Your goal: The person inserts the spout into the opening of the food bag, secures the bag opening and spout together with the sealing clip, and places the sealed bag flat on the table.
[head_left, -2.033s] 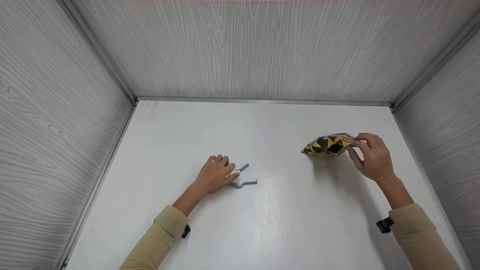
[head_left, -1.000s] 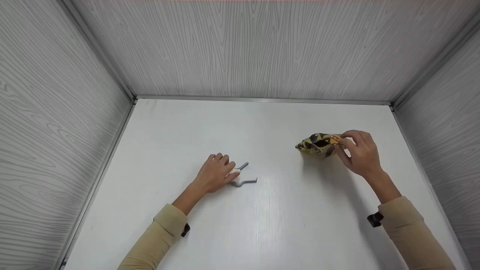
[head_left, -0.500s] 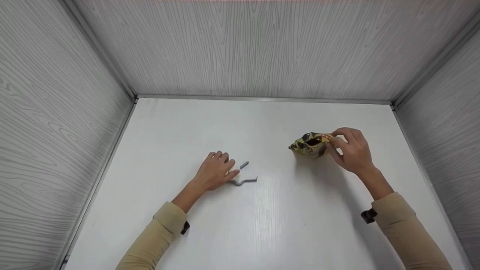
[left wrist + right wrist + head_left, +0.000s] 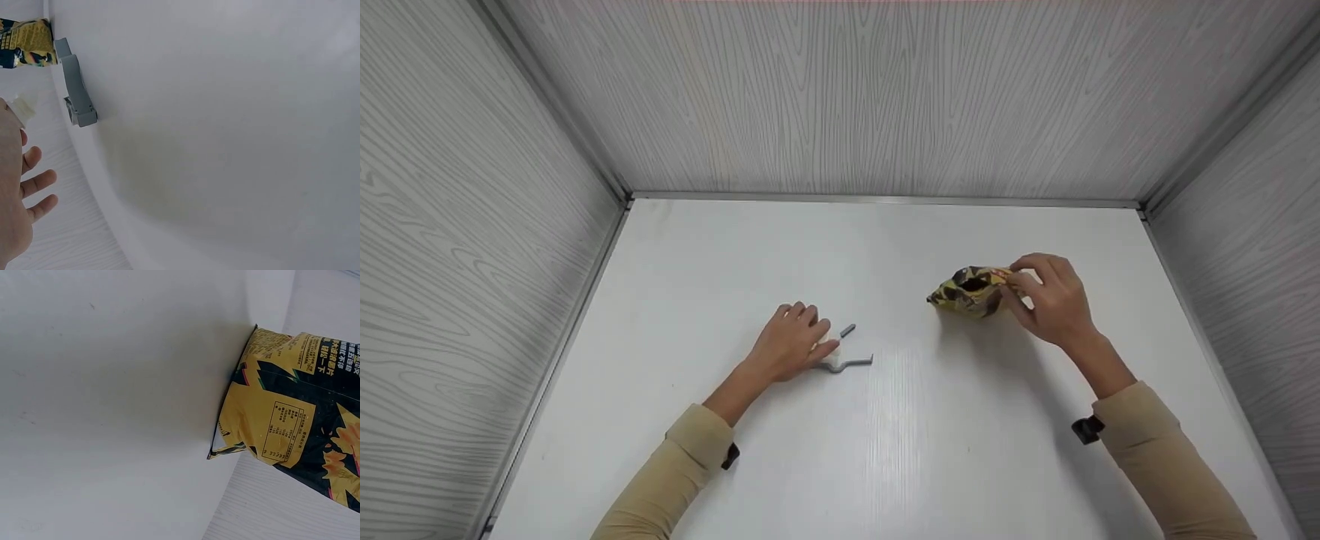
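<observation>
My left hand is low over the white table, thumb and forefinger pinching the whitish cap of a grey bag clip. The clip's two arms spread apart to the right of the hand; the hand covers its middle. Farther right, my right hand pinches the top edge of a yellow and black snack bag. The bag's mouth gapes, dark inside. In the right wrist view the printed bag is crumpled at its lower corner, its bottom edge close to the tabletop.
Grey wood-grain panels wall in the table on the left, the right and at the back. A metal strip runs along the back edge. Each sleeve has a small black camera strapped near its cuff.
My right hand has carried the snack bag to the left, closer to the clip. The left hand has hardly moved, and the clip has turned slightly in it.
</observation>
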The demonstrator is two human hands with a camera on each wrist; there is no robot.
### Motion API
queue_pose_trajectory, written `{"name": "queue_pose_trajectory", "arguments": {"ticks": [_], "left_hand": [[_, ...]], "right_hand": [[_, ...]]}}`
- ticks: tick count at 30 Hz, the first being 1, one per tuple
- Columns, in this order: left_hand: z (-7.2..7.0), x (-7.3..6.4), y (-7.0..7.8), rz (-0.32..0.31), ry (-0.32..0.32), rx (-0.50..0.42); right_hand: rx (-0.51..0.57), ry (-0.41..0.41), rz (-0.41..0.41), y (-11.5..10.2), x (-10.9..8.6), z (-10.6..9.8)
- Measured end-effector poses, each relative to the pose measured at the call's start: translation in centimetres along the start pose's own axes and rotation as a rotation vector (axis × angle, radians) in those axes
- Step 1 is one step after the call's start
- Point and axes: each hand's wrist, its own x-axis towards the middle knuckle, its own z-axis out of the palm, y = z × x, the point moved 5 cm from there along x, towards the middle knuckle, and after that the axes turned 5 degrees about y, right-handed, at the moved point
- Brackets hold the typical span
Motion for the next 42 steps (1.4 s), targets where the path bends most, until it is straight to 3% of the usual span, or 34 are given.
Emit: {"name": "queue_pose_trajectory", "arguments": {"ticks": [21,29,42], "left_hand": [[-0.1,0.3,0.1,-0.004,-0.029,0.000],[-0.3,0.5,0.2,0.021,0.040,-0.004],[-0.6,1.2,0.7,0.025,0.023,0.019]], "right_hand": [[0.015,0.016,-0.028,-1.5,0.8,0.8],[0.016,-0.012,-0.011,-2.2,1.2,0.9],[0.046,-0.008,-0.025,-3.3,1.8,1.2]]}}
